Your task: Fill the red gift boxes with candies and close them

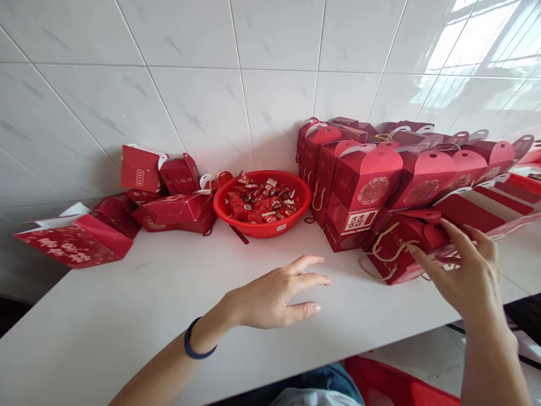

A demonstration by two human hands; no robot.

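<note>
My left hand (276,293) hovers over the white table (127,316), fingers spread and holding nothing; a blue band circles its wrist. My right hand (462,265) reaches into a stack of flat red gift bags with gold rope handles (395,248) wrapped in clear plastic, its fingers touching the top one. A red bowl (262,203) full of red-wrapped candies stands at the back by the wall.
Several folded red gift boxes (367,175) stand in rows at the back right. Loose red boxes and bags (169,208) lie at the back left, one flat bag (76,242) near the table's left edge. A red bin (393,383) sits below the table's front edge.
</note>
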